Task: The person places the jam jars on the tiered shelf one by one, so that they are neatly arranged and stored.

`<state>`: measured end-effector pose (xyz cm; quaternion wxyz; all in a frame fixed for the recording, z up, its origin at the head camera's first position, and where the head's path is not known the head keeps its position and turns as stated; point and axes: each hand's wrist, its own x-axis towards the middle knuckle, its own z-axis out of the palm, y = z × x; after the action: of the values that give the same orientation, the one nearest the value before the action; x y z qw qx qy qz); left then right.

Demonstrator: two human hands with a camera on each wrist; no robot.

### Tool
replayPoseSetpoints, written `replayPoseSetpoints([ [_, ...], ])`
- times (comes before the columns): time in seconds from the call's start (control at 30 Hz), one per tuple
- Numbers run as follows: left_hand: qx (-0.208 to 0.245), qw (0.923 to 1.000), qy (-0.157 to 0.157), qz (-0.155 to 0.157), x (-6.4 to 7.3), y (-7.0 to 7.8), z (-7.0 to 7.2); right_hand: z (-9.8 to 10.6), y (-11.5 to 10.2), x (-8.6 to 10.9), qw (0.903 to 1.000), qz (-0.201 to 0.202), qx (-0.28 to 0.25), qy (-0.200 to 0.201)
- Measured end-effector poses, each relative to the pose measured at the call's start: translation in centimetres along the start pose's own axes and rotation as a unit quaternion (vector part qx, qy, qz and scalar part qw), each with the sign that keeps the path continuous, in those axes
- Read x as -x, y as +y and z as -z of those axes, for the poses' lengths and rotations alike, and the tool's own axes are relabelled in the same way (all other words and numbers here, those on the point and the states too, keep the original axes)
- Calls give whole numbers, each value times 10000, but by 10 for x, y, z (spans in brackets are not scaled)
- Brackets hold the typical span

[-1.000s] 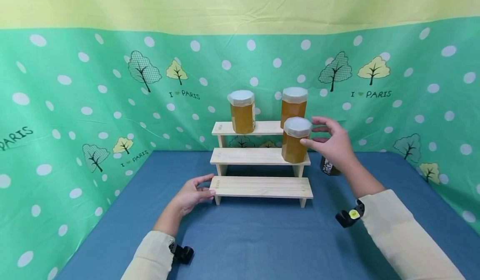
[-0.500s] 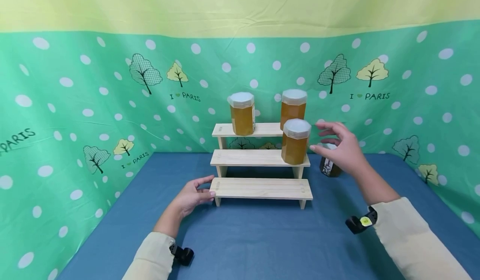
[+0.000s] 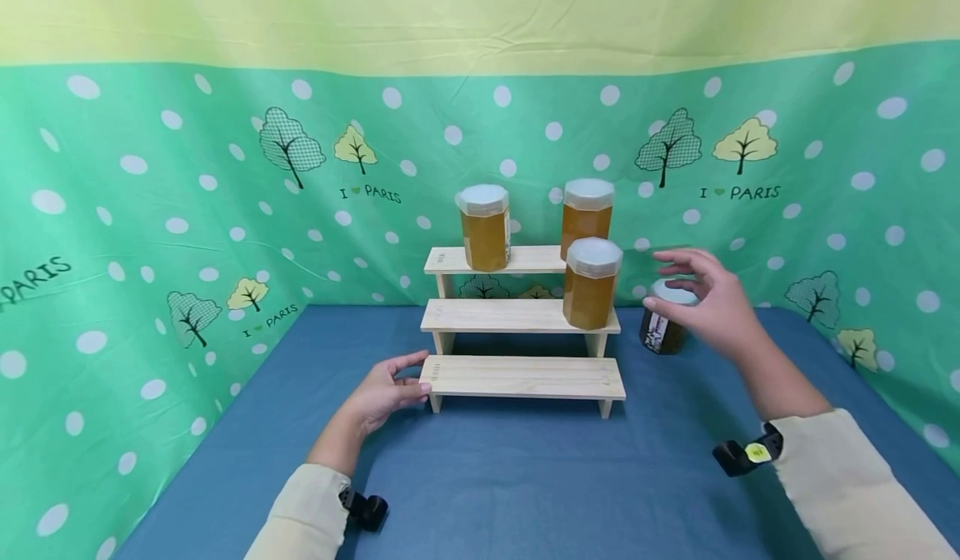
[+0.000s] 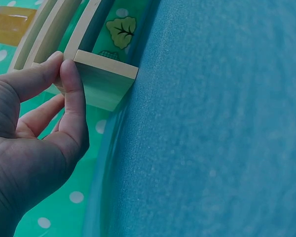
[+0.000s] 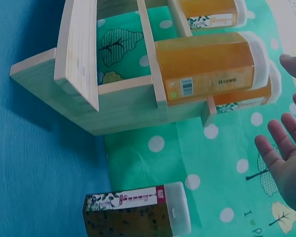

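Note:
A three-step wooden display shelf (image 3: 525, 374) stands on the table. My left hand (image 3: 382, 395) pinches the left end of its lowest board, thumb and forefinger meeting at the board's corner (image 4: 69, 52) in the left wrist view. Two amber jars with white lids, one on the left (image 3: 486, 239) and one on the right (image 3: 585, 218), stand on the top step. Another amber jar (image 3: 589, 297) is upright at the right end of the middle step. My right hand (image 3: 712, 306), fingers spread and holding nothing, overlaps a dark jar (image 3: 662, 335) standing right of the shelf.
A blue cloth (image 3: 525, 485) covers the table. Behind it hangs a green and yellow curtain (image 3: 420, 127) with dots and trees. The dark jar's printed label (image 5: 138, 197) and white lid (image 5: 178, 210) show in the right wrist view.
My right hand has let go of the amber jar on the middle step and moved right, over to the dark jar. The left hand stays at the shelf's end.

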<state>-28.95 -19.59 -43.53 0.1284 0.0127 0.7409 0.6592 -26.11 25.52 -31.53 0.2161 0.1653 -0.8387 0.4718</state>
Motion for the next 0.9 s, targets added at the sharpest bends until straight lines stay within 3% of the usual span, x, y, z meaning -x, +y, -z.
replayPoseSetpoints([
  [0.33,-55,10000,33,0,-1,0,1,14,13,9,9998,-100,148,125],
  [0.6,-38,10000,16,-12,0,1,0,21,23,16,9995,69,58,294],
  [0.9,-29,10000,-20,5,1,1,0,28,32,23,9990,-85,240,372],
])
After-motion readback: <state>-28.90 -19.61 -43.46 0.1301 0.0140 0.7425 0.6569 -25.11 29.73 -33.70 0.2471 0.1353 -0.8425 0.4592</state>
